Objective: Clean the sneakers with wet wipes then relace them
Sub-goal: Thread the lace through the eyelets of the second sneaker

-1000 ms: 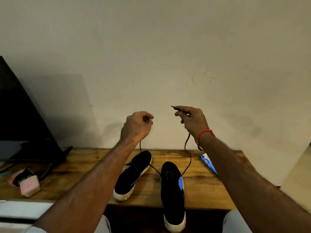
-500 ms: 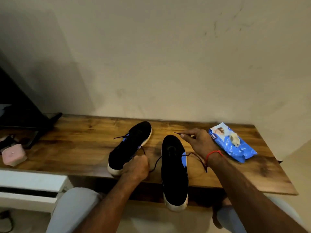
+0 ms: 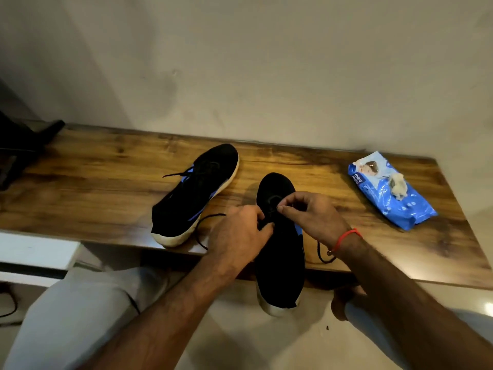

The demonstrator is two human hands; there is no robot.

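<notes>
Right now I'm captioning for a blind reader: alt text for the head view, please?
Both hands, left hand and right hand, pinch the black lace over the near sneaker on a wooden table. A second sneaker lies left, a blue wipes pack right.

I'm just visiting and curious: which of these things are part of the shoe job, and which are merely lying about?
Part of the job:
- near sneaker, its black lace pinched by both hands
- far sneaker
- blue wipes pack
- used wipe on the pack

Lying about:
- dark object at the bench's left end

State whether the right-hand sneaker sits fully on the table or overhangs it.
Overhangs: the sneaker has its heel end past the table front edge.
</notes>
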